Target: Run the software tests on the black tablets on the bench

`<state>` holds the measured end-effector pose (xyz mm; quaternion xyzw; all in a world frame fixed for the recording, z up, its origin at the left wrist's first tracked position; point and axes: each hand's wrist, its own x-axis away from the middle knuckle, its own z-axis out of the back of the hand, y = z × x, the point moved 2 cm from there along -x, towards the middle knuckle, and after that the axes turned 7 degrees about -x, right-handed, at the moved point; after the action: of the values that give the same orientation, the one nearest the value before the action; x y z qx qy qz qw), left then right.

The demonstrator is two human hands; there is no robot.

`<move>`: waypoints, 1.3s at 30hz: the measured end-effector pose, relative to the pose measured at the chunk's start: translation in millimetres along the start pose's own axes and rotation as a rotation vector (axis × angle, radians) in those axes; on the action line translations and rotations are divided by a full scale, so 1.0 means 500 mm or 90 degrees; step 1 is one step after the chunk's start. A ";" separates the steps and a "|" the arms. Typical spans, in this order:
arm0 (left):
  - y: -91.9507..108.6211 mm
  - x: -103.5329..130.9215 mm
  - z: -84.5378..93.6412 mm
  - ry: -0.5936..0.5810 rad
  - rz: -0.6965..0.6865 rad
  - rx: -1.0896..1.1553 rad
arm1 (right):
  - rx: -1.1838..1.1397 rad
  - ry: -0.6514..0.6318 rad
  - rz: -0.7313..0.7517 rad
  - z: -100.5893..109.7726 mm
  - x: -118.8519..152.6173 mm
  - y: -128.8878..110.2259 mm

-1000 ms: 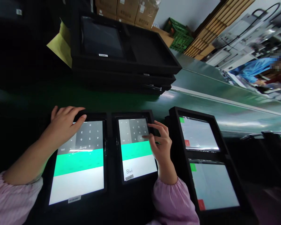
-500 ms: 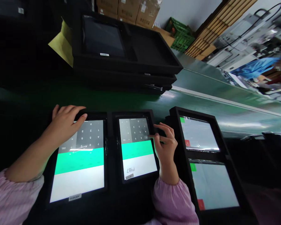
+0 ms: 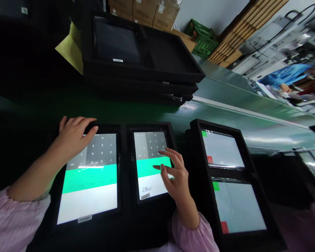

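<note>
Two lit tablets lie side by side in a black tray, both with an upside-down calculator keypad, a green band and a white area. My left hand (image 3: 75, 136) rests over the upper left corner of the left tablet (image 3: 89, 206), fingers stretched out and holding nothing. Above the right tablet (image 3: 149, 168), my right hand (image 3: 177, 173) hovers with fingers apart, the fingertips over its keypad and green band; whether they touch the glass I cannot tell. The right screen reads "ivi87" upside down. A small label sits at the lower edge of each tablet.
To the right, another black tray (image 3: 254, 175) holds two tablets with pale screens and green and red corners. Stacked black trays (image 3: 173, 70) stand at the back, one dark tablet (image 3: 115, 40) on top, yellow paper (image 3: 72, 49) beside them. Cardboard boxes (image 3: 154, 12) and a green crate (image 3: 203, 38) lie beyond.
My right hand has moved left and down, from the right tablet's right edge to over its screen. My left hand stays in place. At far right, a dark shape has come into view.
</note>
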<state>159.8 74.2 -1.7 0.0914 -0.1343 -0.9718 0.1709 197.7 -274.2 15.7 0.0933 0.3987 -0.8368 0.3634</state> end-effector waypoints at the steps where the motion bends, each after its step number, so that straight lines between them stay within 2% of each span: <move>1: 0.001 0.000 0.000 -0.001 0.000 0.000 | 0.003 -0.009 -0.001 -0.006 0.010 -0.006; 9: 0.005 0.000 0.003 -0.005 0.007 0.005 | 0.023 -0.085 0.036 -0.040 0.035 -0.023; 15: 0.004 0.000 0.000 -0.009 0.015 0.008 | 0.041 0.011 0.013 -0.033 0.037 -0.018; 18: 0.013 -0.001 0.005 -0.014 0.016 0.023 | 0.028 -0.035 0.032 -0.039 0.035 -0.027; 21: 0.016 0.002 0.029 -0.008 0.027 0.043 | 0.032 -0.056 0.036 -0.042 0.036 -0.030; 23: 0.001 0.010 0.053 0.030 0.057 0.082 | 0.038 -0.023 0.027 -0.038 0.041 -0.026; 26: -0.052 0.037 0.080 0.143 0.154 0.182 | 0.038 0.022 0.033 -0.031 0.048 -0.017; 29: -0.109 0.077 0.073 0.198 0.245 0.262 | 0.026 0.077 0.042 -0.026 0.049 -0.021; 31: -0.127 0.101 0.054 0.196 0.264 0.311 | 0.008 0.093 0.042 -0.029 0.045 -0.037; 33: -0.124 0.119 0.034 0.191 0.264 0.358 | -0.012 0.071 0.053 -0.042 0.039 -0.070; 39: -0.075 0.146 0.000 0.172 0.262 0.459 | -0.072 -0.133 0.110 -0.136 0.035 -0.203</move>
<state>80.7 82.1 -22.1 0.2428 -0.4569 -0.7879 0.3340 106.7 -191.3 23.4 0.0194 0.3959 -0.7836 0.4783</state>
